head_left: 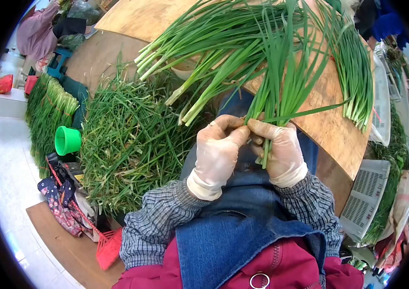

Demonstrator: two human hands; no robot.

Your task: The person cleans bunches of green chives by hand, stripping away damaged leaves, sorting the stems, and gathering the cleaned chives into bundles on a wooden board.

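Note:
Both of my hands wear thin, translucent, stained gloves and meet in front of my lap. My right hand (pixel 281 149) is closed round the lower stems of a small bunch of garlic chives (pixel 286 91), whose leaves fan up and away over the wooden board. Thumb and fingers pinched, my left hand (pixel 219 151) grips at the left edge of the same stems; its fingertips touch those of the right hand. One long leaf sticks out to the right. Beyond my hands, a heap of loose garlic chives (pixel 214 41) lies across the board, pale stem ends toward me.
The wooden board (pixel 344 139) carries another chive bundle (pixel 353 72) at right. A big pile of loose leaves (pixel 132 139) lies left, near a green bucket (pixel 67 140), tied bundles (pixel 50 111) and a red dustpan (pixel 109 248). White crates (pixel 365 197) stand right. Another person (pixel 38 31) is upper left.

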